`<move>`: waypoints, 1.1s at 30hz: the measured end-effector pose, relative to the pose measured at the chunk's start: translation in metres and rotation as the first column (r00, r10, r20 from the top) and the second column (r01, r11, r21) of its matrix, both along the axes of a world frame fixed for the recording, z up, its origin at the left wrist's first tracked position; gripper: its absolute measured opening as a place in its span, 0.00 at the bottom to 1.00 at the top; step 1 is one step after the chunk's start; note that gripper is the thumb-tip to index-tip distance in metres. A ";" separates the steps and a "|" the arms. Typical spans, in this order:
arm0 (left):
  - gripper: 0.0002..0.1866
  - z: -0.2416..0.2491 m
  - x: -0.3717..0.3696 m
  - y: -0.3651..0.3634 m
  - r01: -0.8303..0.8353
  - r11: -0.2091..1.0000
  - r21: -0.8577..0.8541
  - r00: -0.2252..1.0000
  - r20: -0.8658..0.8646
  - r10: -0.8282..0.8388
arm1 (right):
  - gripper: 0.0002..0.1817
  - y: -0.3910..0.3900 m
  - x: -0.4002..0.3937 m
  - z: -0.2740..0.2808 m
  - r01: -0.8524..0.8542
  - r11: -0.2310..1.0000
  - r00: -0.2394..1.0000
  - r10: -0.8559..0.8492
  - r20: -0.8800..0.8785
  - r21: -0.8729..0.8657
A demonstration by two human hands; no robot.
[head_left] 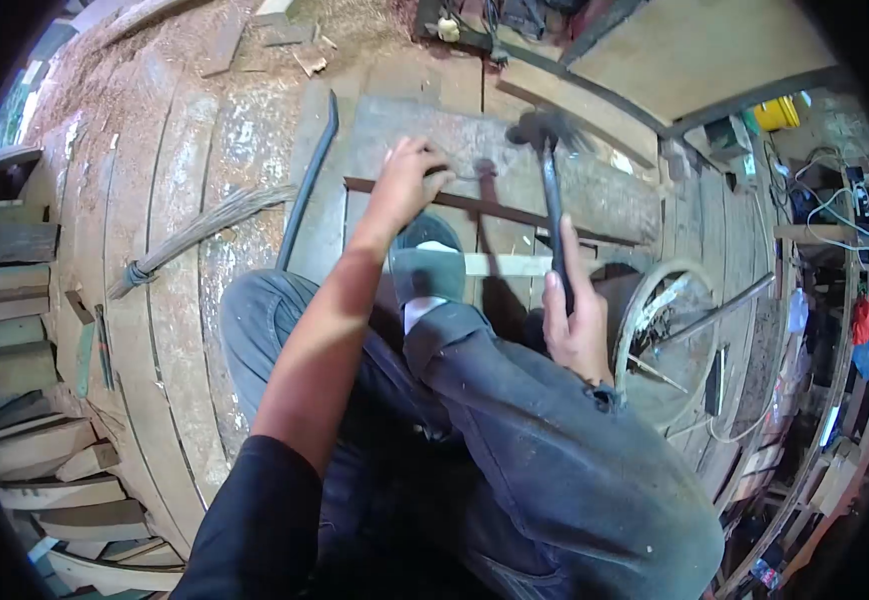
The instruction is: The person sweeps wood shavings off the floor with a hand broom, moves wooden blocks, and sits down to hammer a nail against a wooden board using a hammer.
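Note:
My right hand [580, 325] is closed around the handle of a hammer [553, 195]. The hammer is raised, its dark head blurred by motion above a wide grey wooden board [390, 125]. Over the near part of that board, my left hand [415, 178] has its fingers curled together in a pinch; what they hold, if anything, is too small to make out. A narrow dark reddish-brown strip [515, 212] runs along the board's near edge, just below my left fingers. My shoe [428, 262] rests close to this edge.
A dark bent bar [313, 175] and a stick broom [215, 225] lie left on the plank floor [183, 330]. At right stands a round basin [635, 335] with tools. Stacked wood pieces [15, 360] line the far left; sawdust [160, 65] covers the back.

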State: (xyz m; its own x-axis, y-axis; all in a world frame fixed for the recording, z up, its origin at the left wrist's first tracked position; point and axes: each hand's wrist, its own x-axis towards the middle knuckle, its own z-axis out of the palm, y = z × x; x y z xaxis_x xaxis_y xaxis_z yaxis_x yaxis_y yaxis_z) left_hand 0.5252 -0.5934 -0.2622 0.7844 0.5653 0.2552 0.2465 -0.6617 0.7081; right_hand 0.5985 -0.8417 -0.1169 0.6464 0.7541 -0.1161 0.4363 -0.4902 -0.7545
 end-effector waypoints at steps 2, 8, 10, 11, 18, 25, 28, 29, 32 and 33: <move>0.08 -0.003 0.001 0.000 0.025 0.999 -0.038 0.999 0.038 -0.023 | 0.30 0.002 -0.003 0.007 0.012 0.995 1.000 -0.015 0.026 0.100; 0.07 -0.002 0.001 0.002 0.001 1.000 0.009 0.999 0.048 -0.001 | 0.32 -0.006 0.002 -0.039 -0.117 0.989 0.992 0.111 -0.061 -0.093; 0.07 -0.001 0.002 0.006 -0.007 1.000 0.007 0.999 0.047 0.006 | 0.31 -0.008 0.009 -0.036 -0.146 0.981 0.988 0.138 0.073 0.128; 0.07 -0.002 0.000 0.001 0.003 1.000 -0.014 0.999 0.036 -0.002 | 0.31 -0.006 0.005 -0.020 -0.075 0.996 0.997 0.075 -0.006 0.057; 0.08 -0.002 0.001 0.002 0.003 0.999 0.035 0.998 0.068 -0.006 | 0.30 0.001 0.001 -0.023 -0.048 0.998 0.995 0.050 -0.081 0.031; 0.06 -0.003 0.002 0.000 -0.004 1.000 -0.004 0.998 0.058 0.004 | 0.30 -0.004 0.006 -0.001 0.097 0.974 0.980 -0.057 -0.191 0.203; 0.07 -0.004 0.002 0.001 -0.002 1.000 0.002 0.999 0.037 0.002 | 0.30 0.000 0.005 0.002 0.055 0.974 0.996 -0.038 -0.081 0.219; 0.07 -0.005 0.002 0.001 -0.004 1.000 -0.002 0.999 0.044 0.004 | 0.30 0.002 0.003 0.000 0.023 0.989 0.999 -0.015 -0.051 0.148; 0.07 -0.003 0.002 0.000 -0.007 1.000 -0.010 0.998 0.056 0.008 | 0.30 0.004 0.006 -0.031 -0.146 0.988 0.989 0.147 -0.021 0.043; 0.08 -0.003 0.002 0.000 0.002 1.000 -0.008 0.997 0.072 -0.002 | 0.30 -0.001 0.008 -0.030 -0.109 0.994 0.991 0.108 -0.085 -0.012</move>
State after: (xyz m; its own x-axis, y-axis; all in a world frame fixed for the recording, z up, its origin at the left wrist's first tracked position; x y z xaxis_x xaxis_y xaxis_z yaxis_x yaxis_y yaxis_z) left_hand 0.5268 -0.5930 -0.2653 0.7654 0.5659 0.3066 0.1933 -0.6566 0.7291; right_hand 0.6066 -0.8424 -0.1469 0.5481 0.8167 -0.1802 0.4229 -0.4565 -0.7828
